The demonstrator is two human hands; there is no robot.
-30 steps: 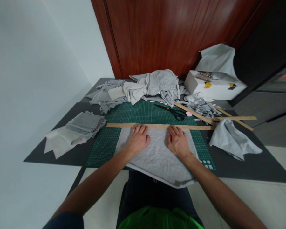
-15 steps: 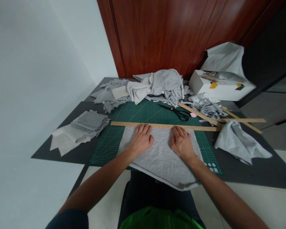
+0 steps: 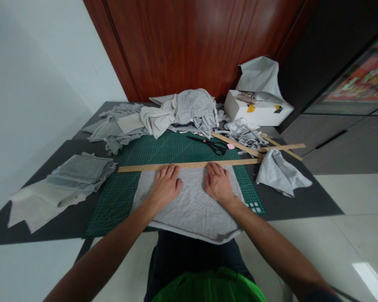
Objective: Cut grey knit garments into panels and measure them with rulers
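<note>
Wooden ruler [image 3: 192,165], long axis crosswise (nearly), on cloth [image 3: 193,203]

An open passage lay over the green mat [image 3: 113,205] at centre left, between the folded fabric [image 3: 82,170] and the gray cloth [image 3: 193,205]; above the wooden ruler [image 3: 192,165], black scissors [image 3: 219,147] narrowed the way, and a fabric heap [image 3: 192,108] blocked the upper centre

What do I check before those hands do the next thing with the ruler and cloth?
1. Left hand at the ruler: ok, fingers at its near edge.
2. Right hand at the ruler: ok, likewise.
3. Ruler spans the gray cloth: ok.
4. Gray cloth smooth: not ok, wrinkles show.
5. Scissors away from fingers: ok, beyond the ruler on the green mat.
6. Pressing firmly enough: cannot tell.
</note>
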